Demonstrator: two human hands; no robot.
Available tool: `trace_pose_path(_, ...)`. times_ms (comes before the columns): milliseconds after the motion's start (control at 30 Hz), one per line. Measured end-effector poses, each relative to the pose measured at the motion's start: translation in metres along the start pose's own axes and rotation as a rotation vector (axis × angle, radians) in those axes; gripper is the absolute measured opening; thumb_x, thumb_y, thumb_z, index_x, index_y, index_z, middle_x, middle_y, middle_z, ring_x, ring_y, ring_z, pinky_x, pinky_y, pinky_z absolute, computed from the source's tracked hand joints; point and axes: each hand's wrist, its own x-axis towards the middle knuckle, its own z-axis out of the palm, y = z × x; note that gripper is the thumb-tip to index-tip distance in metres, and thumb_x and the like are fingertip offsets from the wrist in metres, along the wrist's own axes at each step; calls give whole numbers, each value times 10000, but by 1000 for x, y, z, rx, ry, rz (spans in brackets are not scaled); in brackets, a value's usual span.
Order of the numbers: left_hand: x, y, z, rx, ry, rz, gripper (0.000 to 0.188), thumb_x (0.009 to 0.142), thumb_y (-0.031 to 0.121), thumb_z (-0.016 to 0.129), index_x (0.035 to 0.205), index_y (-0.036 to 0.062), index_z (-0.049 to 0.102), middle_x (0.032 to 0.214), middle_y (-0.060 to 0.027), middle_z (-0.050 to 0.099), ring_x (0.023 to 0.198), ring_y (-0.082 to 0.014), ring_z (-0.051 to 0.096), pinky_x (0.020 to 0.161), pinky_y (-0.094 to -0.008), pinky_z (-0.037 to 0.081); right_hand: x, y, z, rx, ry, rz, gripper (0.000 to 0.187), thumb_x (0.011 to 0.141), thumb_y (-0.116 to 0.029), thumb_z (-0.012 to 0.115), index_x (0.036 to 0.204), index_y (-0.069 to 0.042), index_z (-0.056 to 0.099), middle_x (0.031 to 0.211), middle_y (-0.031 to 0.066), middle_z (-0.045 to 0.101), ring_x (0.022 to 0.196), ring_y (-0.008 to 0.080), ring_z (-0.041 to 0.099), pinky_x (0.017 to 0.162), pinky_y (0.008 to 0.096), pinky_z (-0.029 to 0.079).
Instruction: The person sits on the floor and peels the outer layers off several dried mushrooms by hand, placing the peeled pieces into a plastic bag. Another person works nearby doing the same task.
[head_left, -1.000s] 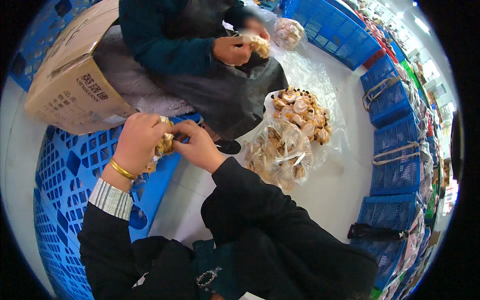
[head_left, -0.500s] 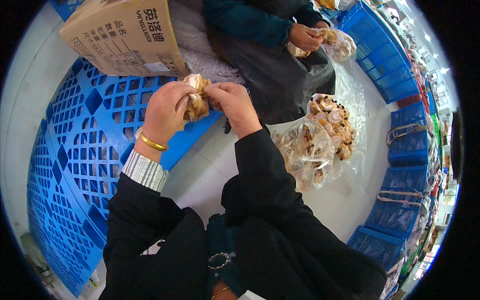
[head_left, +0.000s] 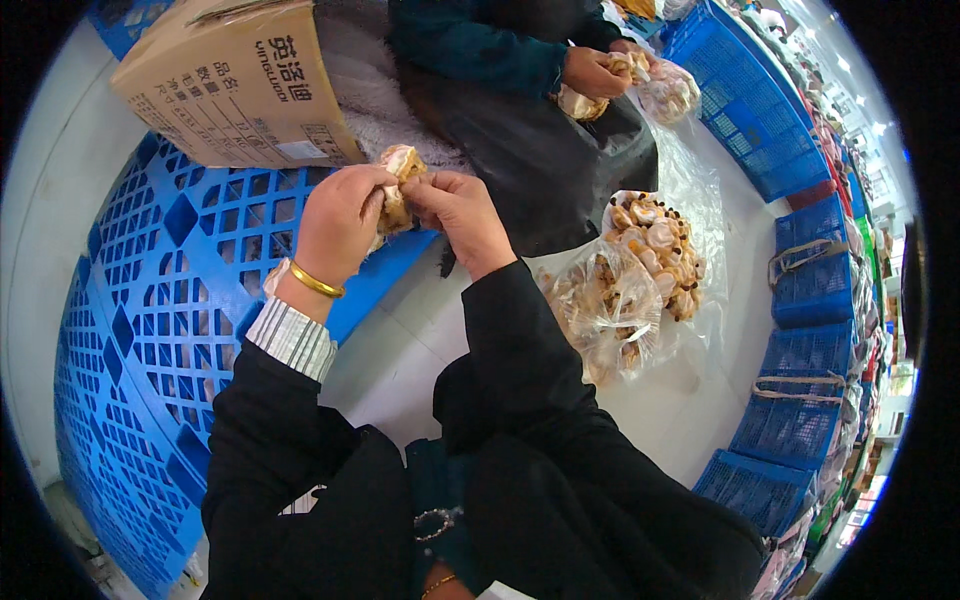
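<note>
A small tan and cream plush piece is between my two hands, above the edge of the blue pallet. My left hand grips it from the left, with the palm side and some fingers hidden. The fingers of my right hand pinch its right side. More tan fabric shows below my left wrist. To the right, a pile of similar tan and cream plush pieces with dark brown tips lies on clear plastic. A clear bag covers part of that pile.
A cardboard box stands on the blue plastic pallet at the left. Across from me, a co-worker's hands hold another plush piece beside a filled clear bag. Several blue crates line the right side.
My view has shifted slightly. Both hands keep hold of the plush piece, and my right fingers have moved a little against it. The co-worker's hands have also shifted slightly.
</note>
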Motion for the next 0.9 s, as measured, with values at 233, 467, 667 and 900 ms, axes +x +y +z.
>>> trace_pose_path(233, 28, -1, -5, 207, -124, 255, 162, 709, 3, 593, 858, 64, 605, 886, -80, 626, 831, -282, 593, 730, -374, 469, 3, -5, -18, -67, 56, -33, 153, 820, -133, 641, 810, 19, 626, 641, -3, 547, 542, 55, 452, 492, 203, 344)
trace_pose_path(467, 54, 3, -1, 174, -212, 221, 121, 722, 14, 590, 836, 54, 599, 860, -98, 618, 821, -298, 579, 715, -379, 456, 12, -7, -36, 213, 44, 51, 135, 827, -109, 614, 831, 25, 598, 666, 9, 540, 524, 67, 439, 476, 204, 337)
trace_pose_path(667, 61, 6, 23, 17, -177, 117, 116, 754, -13, 559, 847, 46, 596, 849, -121, 610, 809, -318, 576, 713, -380, 457, 13, -8, -46, 341, 113, 52, 132, 823, -124, 614, 808, 5, 592, 641, 6, 525, 507, 63, 424, 471, 201, 335)
trace_pose_path(900, 62, 4, 32, -2, -197, 143, 132, 764, -23, 545, 869, 42, 591, 860, -125, 610, 814, -321, 576, 720, -385, 454, 13, -12, -46, 248, 188, 14, 137, 830, -146, 611, 812, -11, 602, 635, -17, 517, 511, 56, 440, 471, 198, 339)
